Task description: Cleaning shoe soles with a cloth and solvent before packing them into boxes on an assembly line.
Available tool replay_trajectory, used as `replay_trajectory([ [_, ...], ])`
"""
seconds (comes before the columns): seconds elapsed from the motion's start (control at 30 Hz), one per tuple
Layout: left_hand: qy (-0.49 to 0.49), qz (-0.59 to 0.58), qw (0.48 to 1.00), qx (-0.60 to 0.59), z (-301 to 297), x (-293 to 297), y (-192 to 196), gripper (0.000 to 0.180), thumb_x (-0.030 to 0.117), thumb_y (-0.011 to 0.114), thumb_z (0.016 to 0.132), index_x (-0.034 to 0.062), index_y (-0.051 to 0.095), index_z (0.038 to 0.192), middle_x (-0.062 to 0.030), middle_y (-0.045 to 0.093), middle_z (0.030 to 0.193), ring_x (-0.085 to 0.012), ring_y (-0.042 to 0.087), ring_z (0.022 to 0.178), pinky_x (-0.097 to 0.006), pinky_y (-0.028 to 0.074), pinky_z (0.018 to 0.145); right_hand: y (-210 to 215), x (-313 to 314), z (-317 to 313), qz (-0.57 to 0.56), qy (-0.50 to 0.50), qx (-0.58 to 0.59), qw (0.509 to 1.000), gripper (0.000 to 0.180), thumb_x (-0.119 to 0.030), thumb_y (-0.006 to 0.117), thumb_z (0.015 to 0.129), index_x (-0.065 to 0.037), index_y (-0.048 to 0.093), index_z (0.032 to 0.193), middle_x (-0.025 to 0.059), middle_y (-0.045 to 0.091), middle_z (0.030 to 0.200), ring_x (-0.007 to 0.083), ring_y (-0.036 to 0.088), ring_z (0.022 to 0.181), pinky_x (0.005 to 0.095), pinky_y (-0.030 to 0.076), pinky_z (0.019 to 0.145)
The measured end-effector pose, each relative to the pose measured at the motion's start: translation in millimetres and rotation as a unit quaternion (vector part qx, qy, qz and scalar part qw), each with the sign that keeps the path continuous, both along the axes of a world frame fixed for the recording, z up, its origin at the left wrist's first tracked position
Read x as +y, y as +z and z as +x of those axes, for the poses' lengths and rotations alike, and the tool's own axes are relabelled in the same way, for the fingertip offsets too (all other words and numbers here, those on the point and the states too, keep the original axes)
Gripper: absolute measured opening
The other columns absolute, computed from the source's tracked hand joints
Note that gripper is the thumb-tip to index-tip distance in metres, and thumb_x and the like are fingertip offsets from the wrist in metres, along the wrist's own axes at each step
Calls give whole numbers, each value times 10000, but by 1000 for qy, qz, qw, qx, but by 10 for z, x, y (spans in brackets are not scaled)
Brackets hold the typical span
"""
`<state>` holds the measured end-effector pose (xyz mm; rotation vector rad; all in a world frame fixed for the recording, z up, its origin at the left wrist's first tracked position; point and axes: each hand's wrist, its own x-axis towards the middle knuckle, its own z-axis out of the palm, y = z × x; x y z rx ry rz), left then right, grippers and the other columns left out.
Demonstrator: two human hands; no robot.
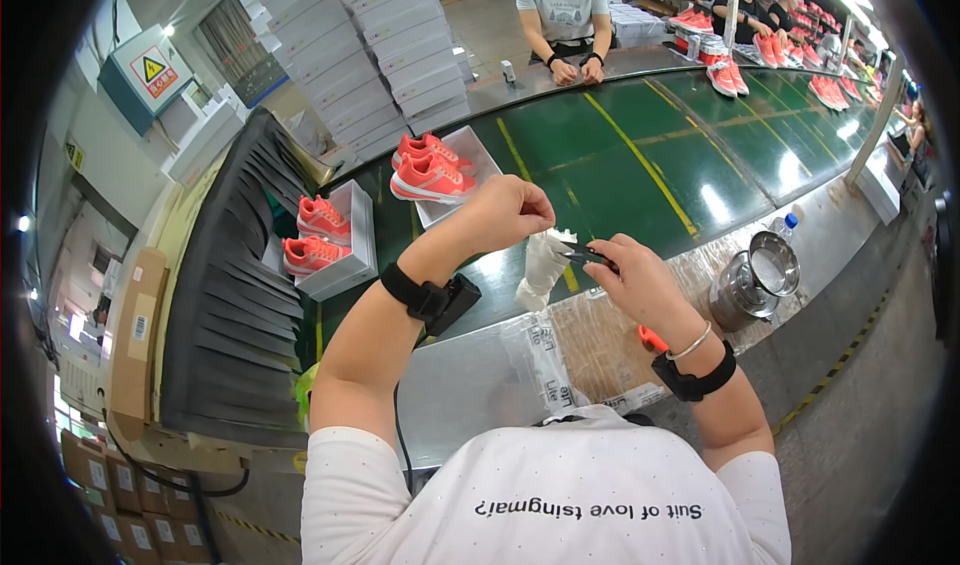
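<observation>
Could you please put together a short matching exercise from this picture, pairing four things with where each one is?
Things:
1. white crumpled piece
2. coral shoes
3. metal pot
4. clear plastic bag

Places:
a. standing at the right end of the bench, past the right hand
b. lying flat on the bench below both hands
c. pinched from above by the left hand
d. in an open white box on the green belt

Pairs: 1-c, 2-d, 3-a, 4-b
</observation>
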<state>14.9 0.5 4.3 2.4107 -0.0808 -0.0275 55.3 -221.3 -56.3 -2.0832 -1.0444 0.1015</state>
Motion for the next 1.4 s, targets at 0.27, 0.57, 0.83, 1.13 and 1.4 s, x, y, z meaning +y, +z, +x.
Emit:
replay_trajectory([
  [0.27,7,22,1000,-20,-30,-110,110,124,97,656,750,-9,673,814,-60,645,683,-90,564,625,-248,451,598,-51,140,29,2,-5,-7,1000,264,-222,571,853,-23,610,1021,134,543,814,307,563,764,392,448,674],
  [0.57,2,7,1000,-19,29,-164,109,115,91,648,749,-6,667,807,-41,641,678,-79,545,598,-238,444,580,-3,206,0,-20,-35,8,999,237,-215,551,868,-32,622,1001,139,559,828,324,573,776,412,457,693],
  [0.83,3,-16,1000,-21,51,-130,54,128,90,638,694,7,679,782,-105,659,701,-171,617,633,-281,486,618,-78,224,55,-10,-32,18,999,227,-216,561,861,-29,645,959,143,570,818,328,574,782,409,457,700],
  [1.13,3,-6,1000,0,27,-77,-8,116,80,636,760,-17,663,818,-57,654,721,-93,572,651,-244,460,615,-28,268,83,-51,2,19,999,237,-219,562,835,-17,651,919,148,572,803,331,572,795,418,452,714],
  [1.4,9,-5,1000,6,-7,-36,-41,122,89,646,766,-13,664,831,-51,651,724,-90,568,654,-242,455,615,-75,323,95,-53,14,-29,998,209,-193,578,834,-25,658,927,143,563,759,328,563,728,392,439,655],
])
